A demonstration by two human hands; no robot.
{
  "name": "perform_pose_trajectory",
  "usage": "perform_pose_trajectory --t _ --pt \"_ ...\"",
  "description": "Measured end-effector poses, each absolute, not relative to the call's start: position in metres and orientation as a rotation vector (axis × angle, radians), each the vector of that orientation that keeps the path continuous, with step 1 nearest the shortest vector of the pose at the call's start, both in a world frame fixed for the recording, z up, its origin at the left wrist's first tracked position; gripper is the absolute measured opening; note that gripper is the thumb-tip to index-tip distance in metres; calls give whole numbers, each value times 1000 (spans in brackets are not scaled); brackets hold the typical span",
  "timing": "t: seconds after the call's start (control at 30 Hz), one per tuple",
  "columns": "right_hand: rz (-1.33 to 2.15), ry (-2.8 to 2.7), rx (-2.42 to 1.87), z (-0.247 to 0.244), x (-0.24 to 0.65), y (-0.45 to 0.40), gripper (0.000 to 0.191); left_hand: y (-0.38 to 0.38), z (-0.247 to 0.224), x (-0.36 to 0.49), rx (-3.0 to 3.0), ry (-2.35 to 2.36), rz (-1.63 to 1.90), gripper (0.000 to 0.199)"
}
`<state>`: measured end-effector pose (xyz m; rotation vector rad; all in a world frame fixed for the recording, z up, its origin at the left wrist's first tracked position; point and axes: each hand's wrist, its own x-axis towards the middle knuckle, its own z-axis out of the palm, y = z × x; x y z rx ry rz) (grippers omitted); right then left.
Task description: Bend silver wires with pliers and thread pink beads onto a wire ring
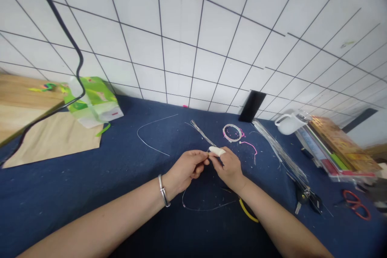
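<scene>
My left hand (192,169) and my right hand (228,169) meet fingertip to fingertip above the dark blue cloth, both closed in a pinch. A thin wire (208,210) comes out below my left hand and curves away to the right under my right wrist. What sits right between the fingertips is too small to make out. One finger of my right hand wears a white finger cover (217,151). Just beyond the hands lies a bundle of thin wires (201,132). A tool with a yellow handle (248,211) is partly hidden by my right forearm.
A single bent wire (140,139) lies left. Behind are a white ring with pink thread (232,133) and a black upright object (252,106). A long wire bundle (281,149), keys (302,198), red-handled scissors (356,204) and a white jug (292,123) stand right; a green packet (92,98) left.
</scene>
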<state>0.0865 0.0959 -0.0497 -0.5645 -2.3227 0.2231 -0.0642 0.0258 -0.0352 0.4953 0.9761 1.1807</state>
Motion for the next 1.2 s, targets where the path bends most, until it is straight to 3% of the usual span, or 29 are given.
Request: perform_pose_trajectory --t 0.4,0.6,0.8,0.97,1.2 --pt "199 -2431 -542 -48 86 94 27 27 -35 -66 507 958 1155 20" --pt "893 -2101 -856 -39 82 95 22 26 -38 -66 584 969 1124 23" --pt "1728 -1475 -829 -39 81 104 22 25 -35 -62 715 1046 1114 25" --pt "1984 -1240 -757 -38 83 106 22 22 -31 -59 835 1081 1066 24" --pt "2076 -1201 -728 -39 84 107 23 21 -26 -58 888 1115 1055 22"
